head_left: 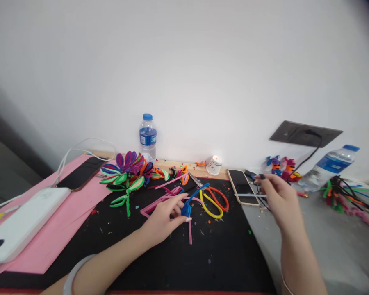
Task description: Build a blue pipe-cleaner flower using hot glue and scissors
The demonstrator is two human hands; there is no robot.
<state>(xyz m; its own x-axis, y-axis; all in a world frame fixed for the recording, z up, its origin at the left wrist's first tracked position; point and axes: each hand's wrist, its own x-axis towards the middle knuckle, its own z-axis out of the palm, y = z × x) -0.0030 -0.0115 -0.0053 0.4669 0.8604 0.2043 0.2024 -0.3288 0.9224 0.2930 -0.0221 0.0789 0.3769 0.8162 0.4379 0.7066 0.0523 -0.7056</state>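
My left hand [167, 213] is closed over the black mat, its fingertips around a small coiled blue pipe cleaner [186, 210]. One blue end sticks up to the right. A pink pipe cleaner [190, 232] pokes out below these fingers, and more pink ones [153, 207] lie behind the hand. Just right are scissors [213, 200] with a yellow and an orange handle loop. My right hand [276, 196] is raised with thumb and fingers pinched near a phone [242, 184]. A thin pale strip [249, 195] crosses the phone toward this hand; whether it is gripped is unclear.
A pipe cleaner flower [127, 172] lies at the left, before an upright water bottle [147, 139]. Pink paper [46, 241] carries a power bank [24, 221] and a dark phone [81, 172]. A paper cup [214, 165] stands by the wall. Another bottle [330, 166] leans at right.
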